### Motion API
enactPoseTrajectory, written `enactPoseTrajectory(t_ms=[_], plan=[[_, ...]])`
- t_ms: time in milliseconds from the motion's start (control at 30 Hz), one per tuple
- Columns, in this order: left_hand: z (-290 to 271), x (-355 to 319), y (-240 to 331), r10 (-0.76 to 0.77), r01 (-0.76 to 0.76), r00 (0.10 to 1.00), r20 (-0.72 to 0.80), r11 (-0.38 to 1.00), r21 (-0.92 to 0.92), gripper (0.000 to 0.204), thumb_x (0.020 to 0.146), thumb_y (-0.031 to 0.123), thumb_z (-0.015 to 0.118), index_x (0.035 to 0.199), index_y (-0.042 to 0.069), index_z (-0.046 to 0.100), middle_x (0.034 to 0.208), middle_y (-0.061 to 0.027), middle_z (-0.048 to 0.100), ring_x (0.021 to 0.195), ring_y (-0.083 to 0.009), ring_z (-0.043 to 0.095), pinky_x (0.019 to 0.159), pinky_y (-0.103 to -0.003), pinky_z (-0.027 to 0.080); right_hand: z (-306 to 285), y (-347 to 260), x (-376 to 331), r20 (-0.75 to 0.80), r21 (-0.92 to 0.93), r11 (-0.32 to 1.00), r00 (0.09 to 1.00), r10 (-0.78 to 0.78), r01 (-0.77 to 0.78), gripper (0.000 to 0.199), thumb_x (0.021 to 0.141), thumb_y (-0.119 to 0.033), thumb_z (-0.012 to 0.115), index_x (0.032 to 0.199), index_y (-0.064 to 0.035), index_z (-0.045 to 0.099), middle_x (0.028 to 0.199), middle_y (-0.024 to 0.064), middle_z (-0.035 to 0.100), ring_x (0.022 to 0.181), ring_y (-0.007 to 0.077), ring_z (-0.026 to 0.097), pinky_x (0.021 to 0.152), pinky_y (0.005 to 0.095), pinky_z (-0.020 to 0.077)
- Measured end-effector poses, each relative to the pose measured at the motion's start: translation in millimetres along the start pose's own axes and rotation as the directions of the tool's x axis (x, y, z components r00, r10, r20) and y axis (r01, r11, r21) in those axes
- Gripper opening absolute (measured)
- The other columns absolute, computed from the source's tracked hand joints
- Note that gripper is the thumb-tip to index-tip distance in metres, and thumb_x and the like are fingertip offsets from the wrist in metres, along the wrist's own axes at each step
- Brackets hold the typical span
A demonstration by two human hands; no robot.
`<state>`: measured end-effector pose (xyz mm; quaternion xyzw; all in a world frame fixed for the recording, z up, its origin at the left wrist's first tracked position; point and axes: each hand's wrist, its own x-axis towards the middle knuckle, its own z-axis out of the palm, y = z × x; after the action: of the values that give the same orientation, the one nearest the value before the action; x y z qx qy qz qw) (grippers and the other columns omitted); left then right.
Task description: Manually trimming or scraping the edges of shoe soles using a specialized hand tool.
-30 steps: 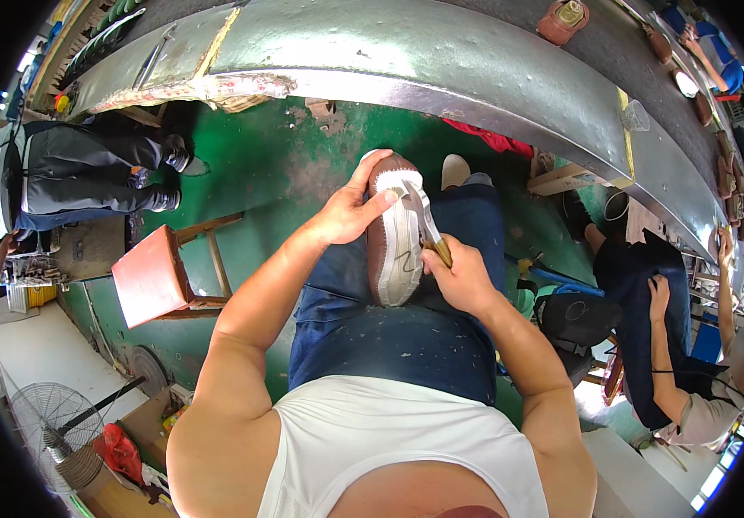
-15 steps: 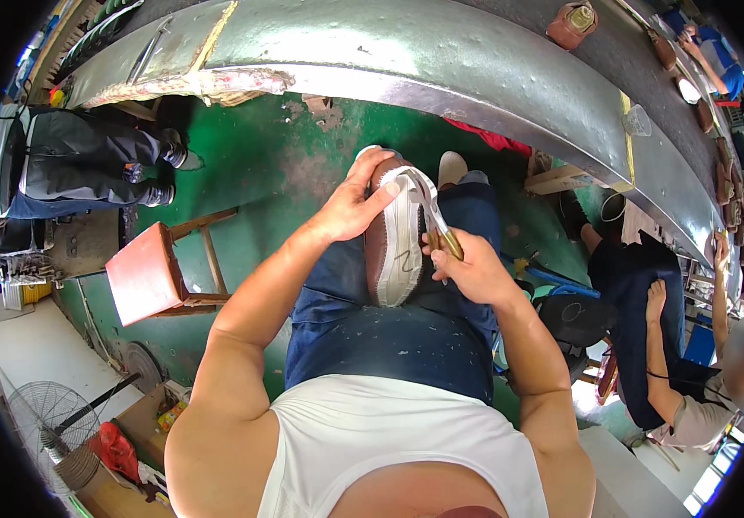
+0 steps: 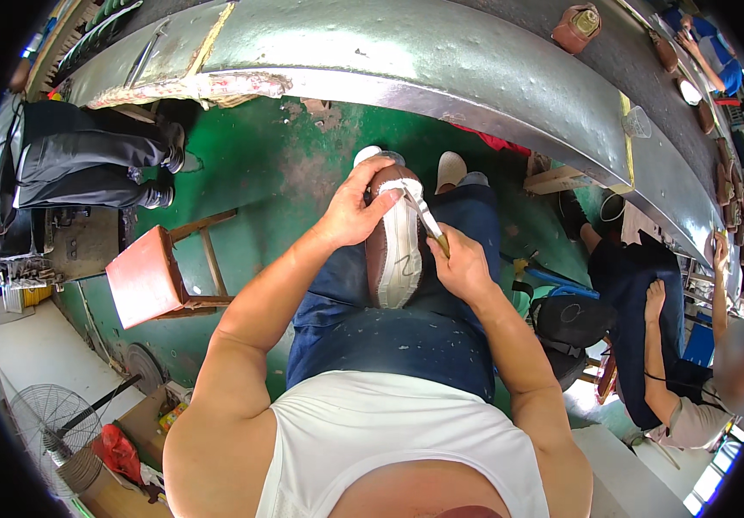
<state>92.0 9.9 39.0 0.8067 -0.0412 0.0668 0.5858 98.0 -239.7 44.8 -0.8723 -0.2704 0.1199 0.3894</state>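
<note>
A brown shoe (image 3: 399, 248) rests sole-up on my thighs, its far end between my knees. The underside is pale, with a dark mark near the end closest to me, and white material is gathered around its far end. My left hand (image 3: 356, 205) grips that far end, thumb pressed on the pale underside and fingers wrapped over the brown side. My right hand (image 3: 463, 264) is closed around the handles of metal pliers (image 3: 426, 216). The pliers' head meets the white edge at the shoe's far right; the jaws themselves are too small to make out.
A long metal-edged bench (image 3: 475, 78) curves across the front, with a brown shoe (image 3: 576, 28) on it. At left stand a red-topped stool (image 3: 145, 274) and a wire fan (image 3: 50, 423). One person (image 3: 691, 380) sits at right; another person's legs (image 3: 87, 155) show at left.
The pliers' handles, spread apart before, are squeezed together in my right hand. The pliers have tilted and the right hand has shifted slightly. My left hand keeps its hold on the shoe.
</note>
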Motion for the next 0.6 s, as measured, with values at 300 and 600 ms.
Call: enactPoseTrajectory(t_ms=[300,600], plan=[[-5.8,-4.1,18.5,-0.241,0.27,0.96,0.144,0.933,-0.239,0.054,0.097,0.012,0.063,0.147,0.008,0.041,0.131,-0.0078,0.055,0.119,-0.016,0.053,0.103,-0.033,0.043,-35.4,-52.4,-7.7,0.16,-0.373,0.928,0.985,0.063,0.001,0.019,0.089,-0.008,0.062,0.105,0.0011,0.055,0.089,0.0177,0.065,0.081,0.0349,0.068,0.069,0.0432,0.0554],[-2.4,17.8,41.5,-0.555,0.542,0.802,0.22,0.521,-0.659,0.06,0.093,0.018,0.067,0.146,0.007,0.042,0.132,-0.0133,0.055,0.119,-0.0188,0.055,0.101,-0.032,0.046,-39.8,-64.3,1.6,0.184,-0.578,0.813,0.982,0.051,0.066,0.015,0.082,-0.005,0.063,0.092,-0.0023,0.052,0.087,0.0138,0.064,0.081,0.0272,0.07,0.066,0.0352,0.0591]])
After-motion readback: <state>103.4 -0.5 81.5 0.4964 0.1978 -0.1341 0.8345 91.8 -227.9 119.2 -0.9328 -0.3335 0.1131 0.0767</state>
